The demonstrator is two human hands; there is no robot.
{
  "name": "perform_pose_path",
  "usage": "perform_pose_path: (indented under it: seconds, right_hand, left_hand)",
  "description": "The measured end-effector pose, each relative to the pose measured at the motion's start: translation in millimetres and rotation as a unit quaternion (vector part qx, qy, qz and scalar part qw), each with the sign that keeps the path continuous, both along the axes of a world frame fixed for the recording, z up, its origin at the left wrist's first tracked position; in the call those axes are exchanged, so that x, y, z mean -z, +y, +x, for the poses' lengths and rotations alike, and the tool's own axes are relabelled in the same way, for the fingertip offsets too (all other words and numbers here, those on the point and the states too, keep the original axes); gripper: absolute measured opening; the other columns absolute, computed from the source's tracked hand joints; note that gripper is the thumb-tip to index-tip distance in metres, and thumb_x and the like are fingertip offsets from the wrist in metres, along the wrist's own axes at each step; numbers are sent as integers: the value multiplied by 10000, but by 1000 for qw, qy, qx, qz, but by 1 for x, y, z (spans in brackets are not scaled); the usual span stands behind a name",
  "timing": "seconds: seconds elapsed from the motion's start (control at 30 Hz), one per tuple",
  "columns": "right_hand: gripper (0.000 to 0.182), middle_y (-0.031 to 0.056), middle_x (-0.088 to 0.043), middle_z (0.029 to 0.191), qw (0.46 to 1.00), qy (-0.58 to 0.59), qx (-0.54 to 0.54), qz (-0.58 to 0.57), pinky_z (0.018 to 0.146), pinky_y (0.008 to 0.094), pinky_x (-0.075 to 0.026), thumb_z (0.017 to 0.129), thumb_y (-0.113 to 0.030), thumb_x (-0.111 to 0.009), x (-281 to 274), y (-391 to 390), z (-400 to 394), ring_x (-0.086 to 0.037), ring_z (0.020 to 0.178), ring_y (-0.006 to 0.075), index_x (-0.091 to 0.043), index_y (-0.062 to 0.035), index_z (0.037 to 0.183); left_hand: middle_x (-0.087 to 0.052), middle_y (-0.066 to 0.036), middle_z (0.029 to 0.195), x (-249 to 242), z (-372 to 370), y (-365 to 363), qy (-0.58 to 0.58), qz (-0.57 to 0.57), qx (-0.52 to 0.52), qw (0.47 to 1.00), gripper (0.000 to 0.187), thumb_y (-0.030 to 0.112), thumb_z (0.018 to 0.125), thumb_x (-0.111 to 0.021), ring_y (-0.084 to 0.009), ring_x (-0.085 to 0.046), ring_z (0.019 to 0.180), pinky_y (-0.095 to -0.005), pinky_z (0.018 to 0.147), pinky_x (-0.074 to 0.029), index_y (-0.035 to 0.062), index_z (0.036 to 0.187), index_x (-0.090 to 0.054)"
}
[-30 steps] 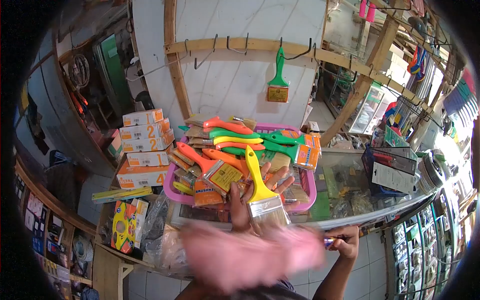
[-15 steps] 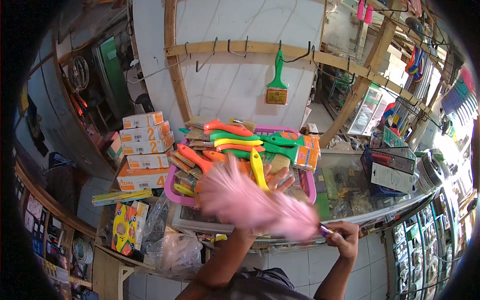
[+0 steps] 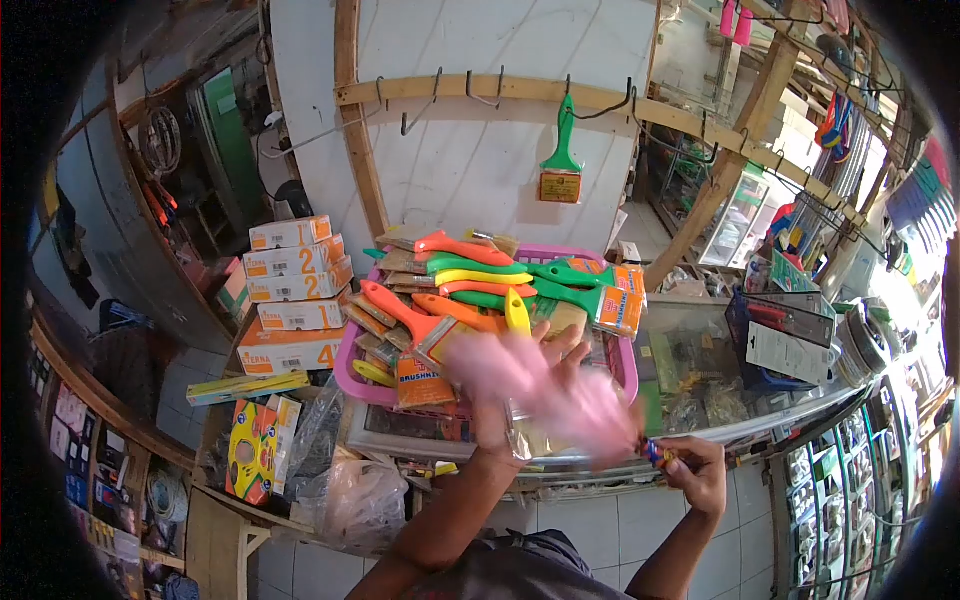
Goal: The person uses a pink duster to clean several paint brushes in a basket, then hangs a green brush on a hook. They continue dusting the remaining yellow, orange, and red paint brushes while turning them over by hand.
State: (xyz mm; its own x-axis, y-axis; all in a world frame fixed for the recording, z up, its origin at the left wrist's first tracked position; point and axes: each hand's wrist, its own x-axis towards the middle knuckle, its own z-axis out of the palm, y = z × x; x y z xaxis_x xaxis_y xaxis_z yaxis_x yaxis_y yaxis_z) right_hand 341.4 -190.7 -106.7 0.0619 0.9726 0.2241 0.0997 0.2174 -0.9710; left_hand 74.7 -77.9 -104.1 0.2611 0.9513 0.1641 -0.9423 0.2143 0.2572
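Observation:
My right hand (image 3: 698, 473) is closed round the short, colourful handle of a pink feather duster (image 3: 560, 405). Motion blurs the duster's pink head, which lies across my left hand (image 3: 490, 420) and hides much of it. A yellow-handled paintbrush (image 3: 517, 312) rests along my left hand, its handle pointing up and away. Clear wrapping (image 3: 535, 442) shows below the duster by the palm. Some left fingers show apart behind the duster; the grip itself is mostly covered. Just beyond is a pink basket (image 3: 628, 385) heaped with orange, green and yellow-handled paintbrushes (image 3: 470, 262).
The basket stands on a glass display counter (image 3: 690, 350). Orange-and-white boxes (image 3: 295, 318) are stacked at left, near a clear plastic bag (image 3: 360, 500). A green paintbrush (image 3: 562, 150) hangs from a hooked wooden rail (image 3: 530, 88). A dark blue basket (image 3: 765, 350) is at right.
The duster's pink head has swept right and down along my left hand, uncovering an orange brush in the basket. The right hand still grips its handle. The view has shifted slightly.

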Motion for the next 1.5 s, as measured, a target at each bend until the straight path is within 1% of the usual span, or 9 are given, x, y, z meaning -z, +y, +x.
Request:
perform_pose_path:
  seconds: [0.33,0.57,0.7,0.83,0.97,1.07,1.2,1.37,1.5]
  right_hand:
    - [459,25,-613,639,991,61,-96,75,459,235,-386,849,-308,-738,25,5,11,-521,521,72,-679,105,1042]
    - [455,47,-652,695,984,17,-148,100,490,224,-412,826,-303,-774,16,2,20,-539,541,85,-707,78,1066]
    - [443,68,-674,691,999,-15,44,2,575,231,-455,784,-311,-802,-9,-5,-2,-595,617,106,-735,75,991]
    - [425,30,-660,725,965,-35,-219,143,573,232,-449,806,-264,-802,-4,9,31,-567,642,81,-716,74,1048]
    - [372,58,-666,673,997,-30,68,-27,546,258,-462,768,-252,-829,-23,5,5,-590,593,113,-752,52,969]
    - [372,29,-645,714,971,-48,-211,102,545,231,-447,825,-242,-796,-12,15,31,-537,576,79,-725,48,1047]
    - [371,129,-724,769,999,-29,18,-7,575,256,-484,786,-243,-831,-20,11,11,-671,653,136,-744,74,958]
    - [335,80,-708,767,941,-46,-285,177,571,236,-476,821,-194,-803,-15,24,41,-616,609,94,-723,49,1037]
    - [294,149,-727,766,1000,-24,-19,-1,605,273,-505,782,-183,-830,-20,12,20,-684,660,168,-750,56,933]
  left_hand:
    - [-167,-162,1610,7,-1,8,-77,111,128,983,861,686,908,-436,-295,-203,1480,-749,1104,-170,163,1554,-211]
    - [-257,-170,1574,3,1,4,-75,117,106,985,708,581,981,-402,-331,-281,1443,-689,1084,-312,129,1518,-309]
    - [-232,-170,1591,9,-2,7,-40,140,96,985,768,654,962,-334,-336,-281,1446,-725,1075,-272,140,1531,-293]
    - [-217,-152,1598,11,-1,10,-2,141,99,985,845,703,938,-318,-311,-251,1466,-716,1116,-215,109,1535,-251]
    - [-208,-162,1603,17,-4,13,27,147,68,987,865,718,930,-299,-309,-239,1472,-754,1086,-200,109,1541,-234]
    - [-197,-171,1606,6,-2,8,-76,133,128,980,853,695,931,-358,-320,-239,1472,-754,1087,-195,104,1538,-253]
    - [-251,-192,1581,16,3,12,-85,111,117,983,825,699,928,-365,-345,-257,1458,-608,1119,-303,134,1526,-303]
    - [-229,-199,1588,0,0,4,-94,101,123,983,825,685,945,-351,-343,-266,1456,-722,1081,-269,106,1528,-276]
    - [-228,-210,1582,7,1,9,-48,112,103,987,832,670,946,-388,-350,-267,1452,-607,1140,-283,90,1529,-266]
